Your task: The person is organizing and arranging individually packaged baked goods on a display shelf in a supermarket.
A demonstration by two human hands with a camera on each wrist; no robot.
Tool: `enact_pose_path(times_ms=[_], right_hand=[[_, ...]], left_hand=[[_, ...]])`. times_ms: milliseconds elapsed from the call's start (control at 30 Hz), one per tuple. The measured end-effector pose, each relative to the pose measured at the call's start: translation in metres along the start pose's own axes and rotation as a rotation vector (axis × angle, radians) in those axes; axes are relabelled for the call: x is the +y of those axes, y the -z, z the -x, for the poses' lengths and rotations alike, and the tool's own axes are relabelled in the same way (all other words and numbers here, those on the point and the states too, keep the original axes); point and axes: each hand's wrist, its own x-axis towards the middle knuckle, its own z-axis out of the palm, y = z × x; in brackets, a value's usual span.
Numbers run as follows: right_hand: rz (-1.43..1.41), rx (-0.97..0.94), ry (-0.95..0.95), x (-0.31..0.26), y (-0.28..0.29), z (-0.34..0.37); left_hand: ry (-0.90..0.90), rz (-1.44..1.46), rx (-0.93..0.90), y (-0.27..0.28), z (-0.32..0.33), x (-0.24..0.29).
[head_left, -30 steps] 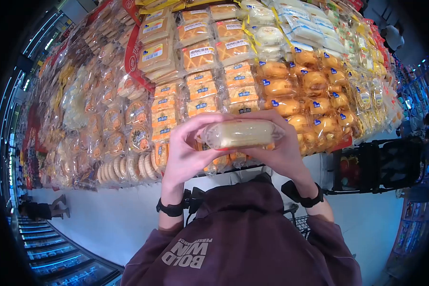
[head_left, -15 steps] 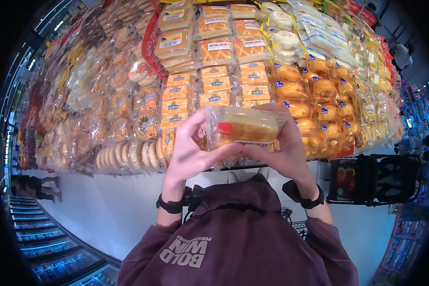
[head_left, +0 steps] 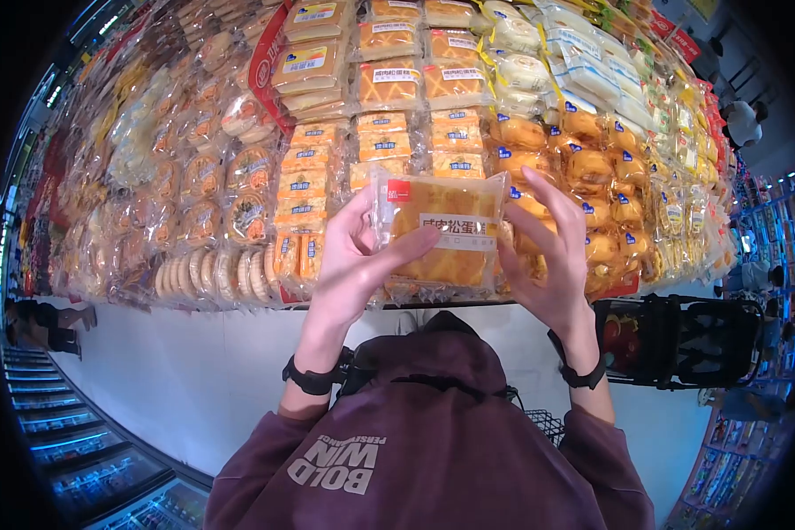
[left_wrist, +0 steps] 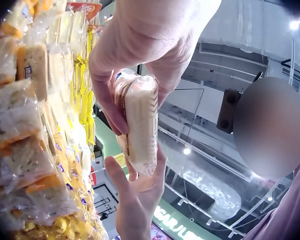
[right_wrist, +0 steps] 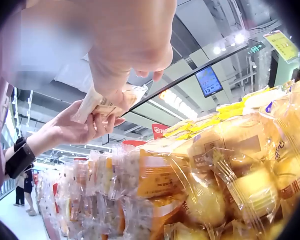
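Observation:
A flat, clear-wrapped cake (head_left: 450,196) with a red corner mark and a white label across its golden face is held up in front of the display. My left hand (head_left: 346,261) grips its left side, thumb over the front and fingers behind. The right hand (head_left: 552,252) is at the other edge, its fingers straight and spread apart. In the left wrist view the wrapped cake (left_wrist: 142,120) appears edge-on between the left fingers, the right hand (left_wrist: 137,205) below it with thumb and fingers apart. The right wrist view shows the cake (right_wrist: 92,104) partly covered by both hands.
A wide slope of packaged baked goods spreads ahead: wrapped orange-and-white pastries (head_left: 305,181), shiny buns (head_left: 592,168) and round biscuits (head_left: 208,274). A black cart (head_left: 680,340) stands at the right. Other people (head_left: 746,124) are at the far right and left.
The wrapped cake has turned from its narrow side to show its labelled face. The right hand has loosened from its end and spread its fingers, while the left keeps hold.

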Motion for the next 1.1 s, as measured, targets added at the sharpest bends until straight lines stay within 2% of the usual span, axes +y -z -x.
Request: enact_pose_path(times_ms=[133,200,267,367,400,433,467,533,667,700,767,900,1000,1100], right_hand=[[0.034,-0.071,0.187,0.002,-0.001,0.0],[-0.004,-0.003,0.176,0.007,-0.003,0.0],[-0.033,0.05,0.186,0.019,0.0,-0.002],[-0.333,0.067,-0.062,0.028,0.009,-0.002],[-0.422,0.061,-0.156,0.03,0.012,-0.003],[-0.515,0.051,-0.253,0.031,0.013,-0.001],[-0.613,0.034,-0.358,0.031,0.013,0.003],[-0.697,0.036,-0.363,0.033,0.013,0.003],[-0.716,-0.006,-0.36,0.04,0.012,0.006],[-0.777,-0.009,-0.446,0.037,0.012,0.008],[-0.879,-0.008,-0.573,0.034,0.013,0.009],[-0.995,-0.037,-0.667,0.038,0.016,0.006],[-1.026,-0.07,-0.709,0.04,0.02,0.005],[-1.177,-0.059,-0.705,0.05,0.013,0.011]], left_hand=[[0.053,-0.001,-0.045,-0.016,-0.003,-0.011],[0.065,-0.018,-0.094,-0.022,-0.008,-0.017],[0.128,-0.04,-0.025,-0.03,-0.01,-0.008],[0.024,-0.136,-0.014,-0.034,-0.014,0.001],[-0.049,-0.177,-0.023,-0.033,-0.018,0.0],[-0.225,-0.219,-0.028,-0.031,-0.023,-0.008],[-0.294,-0.323,-0.058,-0.03,-0.023,-0.01],[-0.415,-0.528,-0.117,-0.03,-0.02,-0.012],[-0.297,-0.456,-0.117,-0.052,-0.024,-0.022],[-0.309,-0.436,-0.109,-0.059,-0.027,-0.022],[-0.212,-0.392,-0.062,-0.067,-0.026,-0.024],[-0.143,-0.288,0.009,-0.076,-0.025,-0.028],[-0.155,-0.25,0.03,-0.079,-0.029,-0.032],[-0.299,-0.447,0.091,-0.087,-0.031,-0.025]])
